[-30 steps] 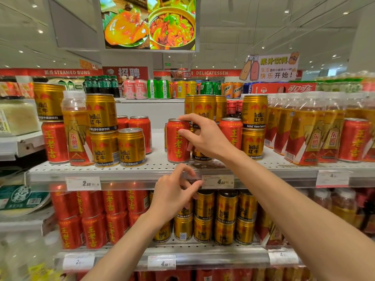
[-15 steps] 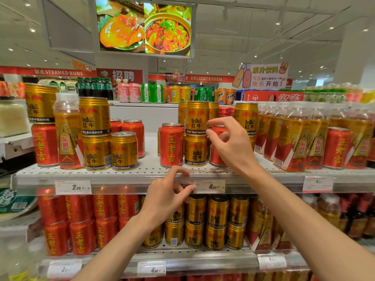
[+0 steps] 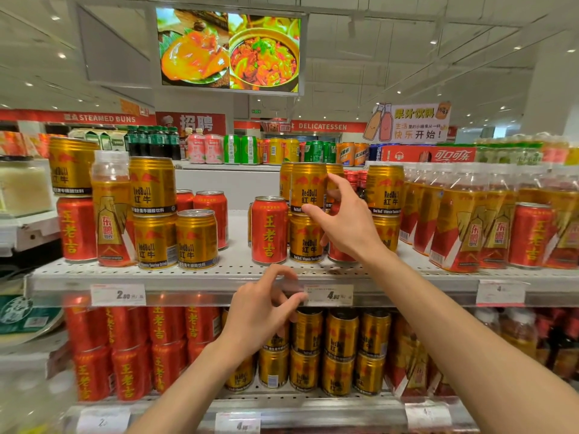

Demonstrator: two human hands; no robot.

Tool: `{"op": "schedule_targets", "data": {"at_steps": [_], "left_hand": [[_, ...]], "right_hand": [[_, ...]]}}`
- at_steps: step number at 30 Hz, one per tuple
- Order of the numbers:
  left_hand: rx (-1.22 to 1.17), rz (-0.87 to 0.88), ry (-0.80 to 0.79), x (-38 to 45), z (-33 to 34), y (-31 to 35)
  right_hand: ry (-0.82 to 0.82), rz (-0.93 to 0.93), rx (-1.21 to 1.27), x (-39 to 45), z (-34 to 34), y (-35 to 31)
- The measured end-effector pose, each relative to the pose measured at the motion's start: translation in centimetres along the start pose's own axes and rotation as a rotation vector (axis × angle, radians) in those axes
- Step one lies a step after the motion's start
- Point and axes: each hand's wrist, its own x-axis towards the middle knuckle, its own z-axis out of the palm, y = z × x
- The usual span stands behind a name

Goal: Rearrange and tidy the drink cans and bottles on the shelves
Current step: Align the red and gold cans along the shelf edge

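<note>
On the upper shelf [image 3: 238,275] a red can [image 3: 269,230] stands beside stacked gold Red Bull cans [image 3: 308,214]. My right hand [image 3: 344,223] is raised in front of that stack with fingers spread. Its thumb is near the upper gold can, and its palm covers most of another red can [image 3: 340,256]. My left hand [image 3: 261,311] hovers at the shelf's front edge beside a price tag [image 3: 329,295], fingers loosely curled and holding nothing. To the left stand more gold cans [image 3: 195,238], red cans [image 3: 76,228] and an orange bottle [image 3: 112,211].
Rows of orange drink bottles [image 3: 463,220] and a red can [image 3: 529,234] fill the shelf's right side. The lower shelf holds red cans [image 3: 125,349] and gold cans [image 3: 338,352]. Another drinks aisle [image 3: 250,150] stands behind. A food screen [image 3: 230,51] hangs overhead.
My right hand moved right from the left red can to the front of the gold stack and the second red can. My left hand stayed at the shelf edge.
</note>
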Motion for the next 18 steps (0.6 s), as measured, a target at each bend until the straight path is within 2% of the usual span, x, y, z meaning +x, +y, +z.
{"op": "schedule_targets", "data": {"at_steps": [11, 15, 18], "left_hand": [[-0.007, 0.002, -0.005, 0.0, 0.0, 0.0], [-0.010, -0.001, -0.008, 0.0, 0.0, -0.1], [-0.001, 0.004, 0.005, 0.0, 0.1, -0.1]], "right_hand": [[-0.057, -0.004, -0.003, 0.0, -0.4, 0.2], [0.081, -0.118, 0.067, -0.9, -0.8, 0.7], [0.169, -0.245, -0.043, -2.9, -0.8, 1.5]]}}
